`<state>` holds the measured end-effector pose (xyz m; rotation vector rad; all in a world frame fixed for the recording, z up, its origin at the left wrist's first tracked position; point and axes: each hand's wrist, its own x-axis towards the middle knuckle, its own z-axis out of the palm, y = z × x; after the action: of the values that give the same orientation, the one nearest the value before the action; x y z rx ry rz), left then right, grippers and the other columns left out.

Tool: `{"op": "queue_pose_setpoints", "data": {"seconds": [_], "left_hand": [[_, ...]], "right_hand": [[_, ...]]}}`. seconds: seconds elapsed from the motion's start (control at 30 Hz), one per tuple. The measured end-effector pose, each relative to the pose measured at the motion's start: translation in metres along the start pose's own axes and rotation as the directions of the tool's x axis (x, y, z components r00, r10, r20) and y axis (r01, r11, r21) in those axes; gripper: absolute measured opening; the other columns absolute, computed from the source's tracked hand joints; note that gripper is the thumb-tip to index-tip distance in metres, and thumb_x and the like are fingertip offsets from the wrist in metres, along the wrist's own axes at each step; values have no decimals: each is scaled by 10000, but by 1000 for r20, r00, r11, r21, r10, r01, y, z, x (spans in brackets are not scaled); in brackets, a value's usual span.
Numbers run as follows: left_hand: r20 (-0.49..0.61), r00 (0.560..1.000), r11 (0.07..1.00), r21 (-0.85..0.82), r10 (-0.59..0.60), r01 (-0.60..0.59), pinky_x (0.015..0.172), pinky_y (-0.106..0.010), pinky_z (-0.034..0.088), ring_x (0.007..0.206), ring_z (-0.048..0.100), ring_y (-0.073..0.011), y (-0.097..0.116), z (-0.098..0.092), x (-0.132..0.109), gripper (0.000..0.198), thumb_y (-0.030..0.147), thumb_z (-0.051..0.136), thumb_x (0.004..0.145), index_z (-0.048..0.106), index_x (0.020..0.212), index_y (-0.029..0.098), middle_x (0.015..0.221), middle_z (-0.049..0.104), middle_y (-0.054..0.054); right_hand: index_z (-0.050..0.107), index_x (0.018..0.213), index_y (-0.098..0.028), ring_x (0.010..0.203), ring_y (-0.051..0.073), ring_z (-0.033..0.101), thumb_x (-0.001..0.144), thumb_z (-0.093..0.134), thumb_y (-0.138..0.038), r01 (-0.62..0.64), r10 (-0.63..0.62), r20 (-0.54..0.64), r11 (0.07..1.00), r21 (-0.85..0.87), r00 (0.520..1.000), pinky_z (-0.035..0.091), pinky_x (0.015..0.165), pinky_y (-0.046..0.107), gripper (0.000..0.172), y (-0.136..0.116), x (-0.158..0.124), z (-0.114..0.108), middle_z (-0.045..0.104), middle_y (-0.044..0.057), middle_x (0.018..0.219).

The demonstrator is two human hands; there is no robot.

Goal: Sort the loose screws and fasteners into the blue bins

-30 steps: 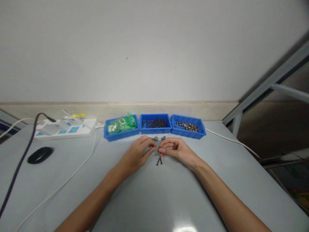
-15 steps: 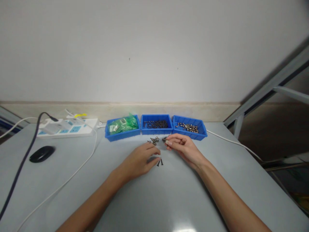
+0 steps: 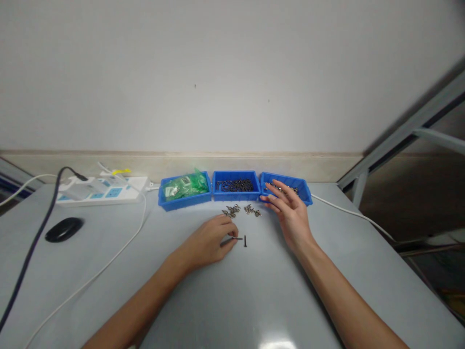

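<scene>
My left hand [image 3: 214, 240] rests on the table with thumb and fingers pinched round a dark screw [image 3: 238, 238], whose thin shank sticks out to the right. A second dark screw [image 3: 245, 241] lies just beside it on the table. My right hand [image 3: 288, 206] is open, fingers spread, over the near edge of the right blue bin [image 3: 304, 196], partly hiding the small shiny metal pieces in it. Between the hands and the bins lie two small heaps of metal fasteners, a left heap [image 3: 231, 211] and a right heap [image 3: 252, 210].
The middle blue bin [image 3: 236, 196] holds many dark screws; the left blue bin [image 3: 185, 201] holds a green plastic bag [image 3: 196, 183]. At the left are a white power strip [image 3: 127, 196], a black mouse [image 3: 64, 230] and cables. A wall stands behind, a metal frame at right.
My right hand has let go of fasteners, leaving the right heap, and has moved right and up to the right bin, opening. My left hand has closed on one of the two dark screws.
</scene>
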<state>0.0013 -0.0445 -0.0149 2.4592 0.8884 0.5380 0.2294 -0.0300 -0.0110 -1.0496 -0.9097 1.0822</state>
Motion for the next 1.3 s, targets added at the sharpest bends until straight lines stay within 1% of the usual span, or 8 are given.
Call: {"op": "queue_pose_setpoints", "data": {"seconds": [0.2,0.33,0.53,0.73,1.0,1.1,1.2,1.3], "left_hand": [[-28,999,998,56,-35,37,809,-318,480,909,574,-202,-9,-2,2,79,115,543,901,598,881,168,923,624,-62],[-144,989,998,56,-30,39,768,-309,493,839,599,-185,-8,-3,4,79,130,525,926,588,901,171,885,646,-49],[-398,917,1000,30,16,-5,754,-272,516,791,631,-151,0,-8,5,57,160,592,905,614,952,183,849,665,-29],[-433,899,998,35,64,-54,734,-254,515,777,633,-143,4,-9,5,50,154,628,888,628,934,172,832,675,-30],[-280,960,1000,27,5,3,739,-281,501,790,619,-160,0,-6,4,43,198,601,906,624,937,182,855,664,-36],[-130,990,997,52,57,-50,807,-304,492,887,610,-186,0,-2,3,125,174,530,942,653,962,180,916,661,-67],[-12,992,990,65,129,-128,852,-312,478,942,584,-196,3,4,2,199,190,483,975,674,1032,188,986,639,-84],[37,992,988,83,124,-127,843,-306,472,938,568,-195,7,8,3,204,198,476,983,672,1037,183,1000,618,-86]], "right_hand": [[700,1027,-201,726,178,691,759,760,-347,-56,66,121,995,-84,991,556,712,341,311,3,-1,1,761,87,996],[725,932,-188,679,171,684,740,766,-341,-57,119,279,974,-221,953,550,695,322,248,6,-4,4,753,55,807],[740,962,-190,745,184,717,753,779,-344,-75,201,491,961,-266,848,574,746,342,262,5,-13,9,751,46,791],[760,946,-202,771,176,729,725,818,-335,-187,246,532,969,-164,810,577,796,341,264,8,-16,11,769,42,805],[778,845,-213,719,189,712,684,841,-343,-140,209,366,969,-205,907,579,775,370,216,9,-11,11,765,44,771],[763,1007,-241,968,228,716,723,815,-338,-77,115,326,989,-129,938,530,957,420,304,8,-9,15,767,70,1050],[682,1210,-295,1212,238,617,764,786,-307,-21,38,341,998,-52,939,440,1083,431,458,6,-8,16,633,56,1353],[627,1284,-315,1254,244,584,787,764,-289,-3,18,347,999,-42,938,429,1084,429,516,3,-8,13,580,53,1416]]}}
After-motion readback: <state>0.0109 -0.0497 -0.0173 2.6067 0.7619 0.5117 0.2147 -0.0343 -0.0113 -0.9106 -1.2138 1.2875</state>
